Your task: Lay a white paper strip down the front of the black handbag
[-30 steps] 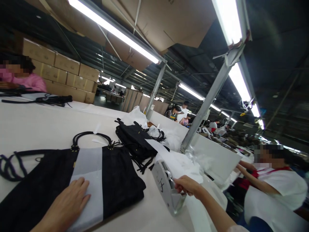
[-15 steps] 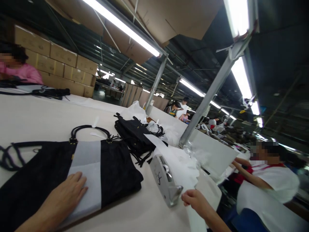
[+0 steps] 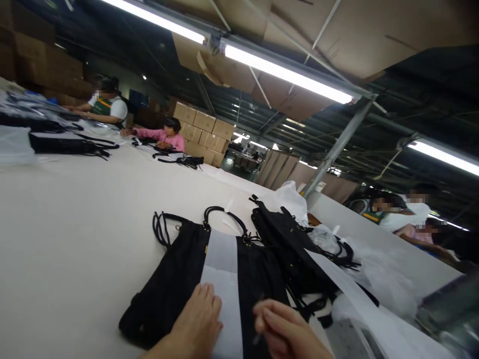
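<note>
Hands meet on the black bag (image 3: 175, 284): left hand (image 3: 198, 324) flat on its paper band (image 3: 222, 279), right hand (image 3: 288, 334) curled beside, pinching something small.

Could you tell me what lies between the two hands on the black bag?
In the head view, a white paper band wrapped over the black bag lies between the left hand and right hand, beside a dark strip of bag.

A long white worktop (image 3: 75, 209) runs across a dim factory hall. Fluorescent tubes (image 3: 288, 75) hang on a rail beneath cardboard sheets (image 3: 337, 30), held up by a slanted metal post (image 3: 337, 149). Stacked cartons (image 3: 204, 127) stand at the far side, with more tubes glowing beyond. People sit along the worktop at the far left and at the right.
</note>
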Demonstrator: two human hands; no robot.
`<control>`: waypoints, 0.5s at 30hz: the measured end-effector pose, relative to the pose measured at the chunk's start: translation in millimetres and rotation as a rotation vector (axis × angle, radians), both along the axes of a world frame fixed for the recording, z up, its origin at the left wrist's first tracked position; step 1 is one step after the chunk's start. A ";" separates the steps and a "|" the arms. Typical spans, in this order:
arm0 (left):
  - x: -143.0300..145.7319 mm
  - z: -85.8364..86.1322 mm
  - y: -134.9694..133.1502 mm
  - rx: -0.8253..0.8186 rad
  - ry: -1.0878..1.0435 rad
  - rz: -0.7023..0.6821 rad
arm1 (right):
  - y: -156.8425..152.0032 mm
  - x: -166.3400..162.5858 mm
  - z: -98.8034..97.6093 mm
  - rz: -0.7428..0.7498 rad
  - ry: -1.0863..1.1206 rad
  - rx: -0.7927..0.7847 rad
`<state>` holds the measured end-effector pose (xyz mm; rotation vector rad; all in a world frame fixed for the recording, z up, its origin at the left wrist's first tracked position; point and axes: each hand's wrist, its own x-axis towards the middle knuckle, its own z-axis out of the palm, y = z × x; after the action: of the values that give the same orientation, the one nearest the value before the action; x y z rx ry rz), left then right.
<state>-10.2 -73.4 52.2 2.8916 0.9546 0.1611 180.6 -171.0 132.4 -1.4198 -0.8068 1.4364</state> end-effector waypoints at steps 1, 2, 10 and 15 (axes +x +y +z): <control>0.5 0.4 0.4 -0.020 -0.001 0.001 | 29.5 -16.8 -4.1 -0.001 0.078 0.018; 1.3 1.3 1.6 -0.048 0.003 0.007 | 57.7 -30.7 -10.3 -0.001 0.124 0.017; 7.4 15.9 21.3 -0.297 0.041 0.005 | 157.9 -40.8 -78.9 -0.012 -0.081 -0.095; 8.0 22.2 29.1 -0.360 0.067 0.030 | 151.9 -34.0 -85.4 0.031 -0.110 -0.049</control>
<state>-2.2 -44.3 74.4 2.5669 0.9273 -0.0977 146.6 -19.1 46.9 -1.5408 -0.8704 1.4199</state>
